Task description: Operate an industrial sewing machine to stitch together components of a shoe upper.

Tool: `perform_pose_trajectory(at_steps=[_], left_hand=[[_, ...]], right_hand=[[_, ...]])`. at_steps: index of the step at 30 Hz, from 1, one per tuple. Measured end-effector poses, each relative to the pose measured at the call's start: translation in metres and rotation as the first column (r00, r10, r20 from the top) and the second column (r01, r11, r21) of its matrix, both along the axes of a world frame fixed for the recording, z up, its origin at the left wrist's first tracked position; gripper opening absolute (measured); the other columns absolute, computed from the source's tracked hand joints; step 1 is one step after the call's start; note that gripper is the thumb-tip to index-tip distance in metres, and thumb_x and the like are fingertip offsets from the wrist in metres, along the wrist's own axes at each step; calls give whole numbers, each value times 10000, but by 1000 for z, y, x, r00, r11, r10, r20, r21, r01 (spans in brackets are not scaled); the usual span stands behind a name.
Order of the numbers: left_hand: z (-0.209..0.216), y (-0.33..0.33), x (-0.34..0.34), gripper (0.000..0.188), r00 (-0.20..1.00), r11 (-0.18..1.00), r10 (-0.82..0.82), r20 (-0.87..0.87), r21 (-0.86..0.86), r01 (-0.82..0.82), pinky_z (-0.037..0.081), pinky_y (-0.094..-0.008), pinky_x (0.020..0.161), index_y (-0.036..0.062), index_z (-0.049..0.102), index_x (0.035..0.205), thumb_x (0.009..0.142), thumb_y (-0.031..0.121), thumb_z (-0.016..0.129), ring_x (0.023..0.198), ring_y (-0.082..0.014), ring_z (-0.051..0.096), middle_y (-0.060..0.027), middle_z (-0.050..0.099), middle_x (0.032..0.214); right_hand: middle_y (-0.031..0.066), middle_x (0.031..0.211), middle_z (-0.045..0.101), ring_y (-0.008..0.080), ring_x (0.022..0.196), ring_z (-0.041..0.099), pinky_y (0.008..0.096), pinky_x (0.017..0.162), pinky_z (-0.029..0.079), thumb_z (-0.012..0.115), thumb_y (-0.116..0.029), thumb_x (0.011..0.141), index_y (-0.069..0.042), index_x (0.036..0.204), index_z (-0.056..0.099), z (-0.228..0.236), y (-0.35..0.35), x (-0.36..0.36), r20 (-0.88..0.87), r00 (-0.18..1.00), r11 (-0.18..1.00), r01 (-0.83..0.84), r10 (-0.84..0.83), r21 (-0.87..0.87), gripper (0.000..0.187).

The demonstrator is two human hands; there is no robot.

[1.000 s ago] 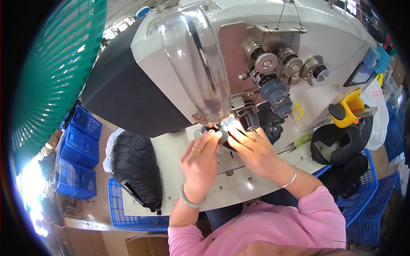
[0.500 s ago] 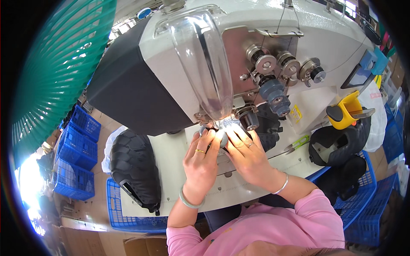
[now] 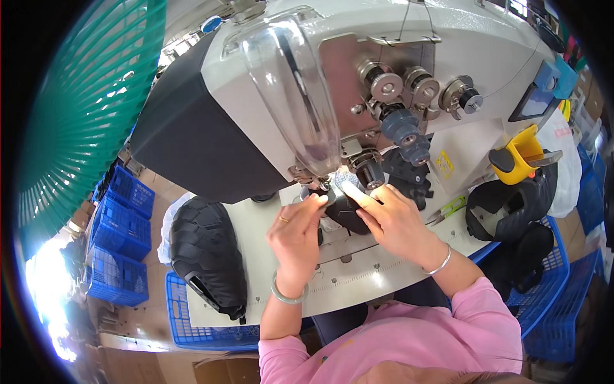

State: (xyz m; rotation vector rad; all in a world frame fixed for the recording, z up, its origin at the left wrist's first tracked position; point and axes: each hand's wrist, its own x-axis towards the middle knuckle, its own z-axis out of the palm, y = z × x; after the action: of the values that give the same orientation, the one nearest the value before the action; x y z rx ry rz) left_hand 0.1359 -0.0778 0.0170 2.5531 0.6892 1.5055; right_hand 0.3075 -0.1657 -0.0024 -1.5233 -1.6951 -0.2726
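A black, curved sewn piece [image 3: 347,214] lies under the needle area of a large sewing machine [image 3: 262,115], in a bright lamp glow. To its left my left hand [image 3: 296,240] is closed, thumb and forefinger pinched at the dark edge of the piece. My right hand [image 3: 403,227] is at the piece's right side, gripping its edge, with one finger stretched towards the needle. My fingers partly hide the piece, and the needle point cannot be made out. A clear plastic guard [image 3: 297,96] hangs above my hands.
Black moulded shells [image 3: 208,253] lie on the table's left, with another black piece [image 3: 505,208] at the right. Green-handled snips [image 3: 449,209] lie near a yellow tape dispenser [image 3: 521,157]. Tension knobs [image 3: 400,125] jut from the machine. Blue crates [image 3: 118,275] stand on the floor, and a green fan grille [image 3: 89,115] is at left.
My hands have moved apart, uncovering more of the black piece between them. My left hand has drawn its fingers into a pinch; my right hand has shifted right. The view has shifted slightly.
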Motion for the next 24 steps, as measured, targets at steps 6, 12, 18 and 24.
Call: perform_pose_trajectory(at_steps=[6,12,18,24], left_hand=[[-4,-6,5,255,999,994,36,24,106,-38,540,-317,678,41,739,941,701,-45,731,789,-237,672,-61,695,944],[-4,-5,4,256,999,986,38,-15,165,-35,559,-332,720,28,731,929,688,-58,724,818,-253,679,-70,682,943],[-2,3,2,271,1000,978,0,-15,209,3,578,-379,842,22,731,940,687,-72,712,902,-291,691,-84,678,960],[1,14,-1,239,997,979,-70,-15,193,72,588,-368,827,13,731,931,707,-69,713,899,-281,696,-78,675,947]], right_hand=[[89,752,502,252,617,537,361,576,466,665,-93,849,-100,1333,584,5,0,8,-30,995,993,-94,92,-71,491],[105,765,514,263,621,546,369,570,467,655,-91,857,-73,1343,567,3,2,6,-65,993,992,-104,100,-71,494],[124,788,514,281,628,556,381,571,471,650,-113,879,-56,1364,539,-2,4,-1,-72,994,993,-84,78,-80,501],[121,807,508,285,603,562,384,557,481,635,-165,918,-45,1365,528,-4,5,-13,-37,999,997,-35,32,-71,474]])
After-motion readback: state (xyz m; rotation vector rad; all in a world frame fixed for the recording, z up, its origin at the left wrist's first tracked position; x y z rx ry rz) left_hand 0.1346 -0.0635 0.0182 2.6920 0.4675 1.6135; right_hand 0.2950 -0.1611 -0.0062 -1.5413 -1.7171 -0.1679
